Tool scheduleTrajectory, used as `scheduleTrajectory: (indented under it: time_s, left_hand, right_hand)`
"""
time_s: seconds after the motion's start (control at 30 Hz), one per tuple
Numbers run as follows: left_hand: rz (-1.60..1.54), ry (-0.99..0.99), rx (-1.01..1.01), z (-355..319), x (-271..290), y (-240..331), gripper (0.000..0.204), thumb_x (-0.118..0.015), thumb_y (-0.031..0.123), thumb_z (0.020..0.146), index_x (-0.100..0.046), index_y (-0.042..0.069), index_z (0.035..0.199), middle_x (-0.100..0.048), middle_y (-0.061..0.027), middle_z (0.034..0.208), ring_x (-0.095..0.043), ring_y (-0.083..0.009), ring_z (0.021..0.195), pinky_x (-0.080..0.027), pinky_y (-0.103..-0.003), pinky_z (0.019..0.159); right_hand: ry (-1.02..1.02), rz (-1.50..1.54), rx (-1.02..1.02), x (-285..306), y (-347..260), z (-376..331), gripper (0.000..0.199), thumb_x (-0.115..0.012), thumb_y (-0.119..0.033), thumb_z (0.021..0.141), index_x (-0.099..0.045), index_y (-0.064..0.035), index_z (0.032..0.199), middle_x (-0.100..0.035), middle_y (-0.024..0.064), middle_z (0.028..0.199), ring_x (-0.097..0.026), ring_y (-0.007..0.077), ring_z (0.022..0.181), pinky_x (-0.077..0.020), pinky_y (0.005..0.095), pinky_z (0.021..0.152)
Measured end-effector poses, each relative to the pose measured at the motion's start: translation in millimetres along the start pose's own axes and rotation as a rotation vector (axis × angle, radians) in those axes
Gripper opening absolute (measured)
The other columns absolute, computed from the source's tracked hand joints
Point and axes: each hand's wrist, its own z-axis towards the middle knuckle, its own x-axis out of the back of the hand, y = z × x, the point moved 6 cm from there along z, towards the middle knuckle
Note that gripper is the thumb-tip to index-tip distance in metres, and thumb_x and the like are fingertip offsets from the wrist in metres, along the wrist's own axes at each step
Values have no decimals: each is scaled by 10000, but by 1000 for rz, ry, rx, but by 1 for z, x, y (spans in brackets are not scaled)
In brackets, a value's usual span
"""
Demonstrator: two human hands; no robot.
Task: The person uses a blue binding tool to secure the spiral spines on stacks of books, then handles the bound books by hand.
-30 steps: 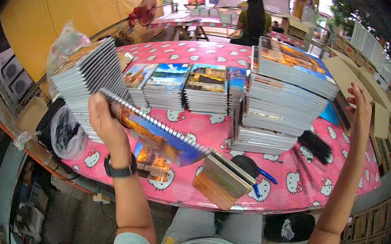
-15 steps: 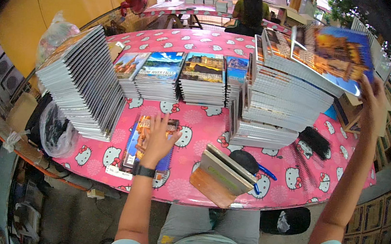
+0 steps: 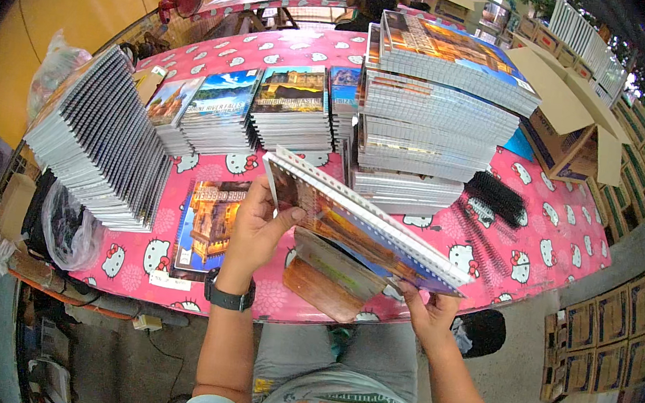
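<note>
Since half a second ago the right hand (image 3: 430, 316) has come down from the top of the tall stack (image 3: 426, 126) at one o'clock, bringing a spiral notebook (image 3: 363, 226) with it, and the left hand (image 3: 255, 230) has lifted off the notebook lying flat on the table (image 3: 208, 224) to meet it. Both hands now hold that notebook tilted above the near table edge, its wire spine along the upper side.

Left fingers are curled over the notebook's left end with the thumb pressed onto the cover; the right fingers grip its lower right corner from beneath, mostly hidden by the cover, so how tightly they close I cannot tell.

Judging by how things lie, one notebook already rests on the pink tablecloth (image 3: 542, 227) at nine o'clock of the hands, a slanted pile (image 3: 106, 145) stands further out at ten o'clock, and a small brown-edged stack (image 3: 334, 270) sits directly under the held notebook. The tall stack remains high and four lower stacks (image 3: 257, 110) sit behind, so much seems left to handle. Loose black binding combs (image 3: 498, 198) lie at three o'clock.
</note>
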Motion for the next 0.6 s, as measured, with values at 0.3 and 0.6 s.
scheduleTrajectory:
  time_s: [0.3, 0.6]
  left_hand:
    - [-150, 2, 102, 0, 35, -34, 385, -627, 29, 814, -487, 70, 1170, -577, -17, 1032, -562, -134, 941, -453, -277, 831]
    - [37, -59, 254, -7, 54, -65, 472, -595, 31, 807, -448, 31, 1256, -538, -47, 1113, -504, -138, 1028, -401, -279, 909]
  right_hand:
    - [-316, -144, 100, -9, -25, 31, 257, -664, -79, 748, -581, -14, 982, -582, 133, 773, -598, 296, 710, -482, 349, 638]
    - [-386, -14, -193, 12, 5, 40, 209, -673, -78, 743, -617, 9, 924, -635, 117, 843, -621, 187, 764, -486, 296, 705]
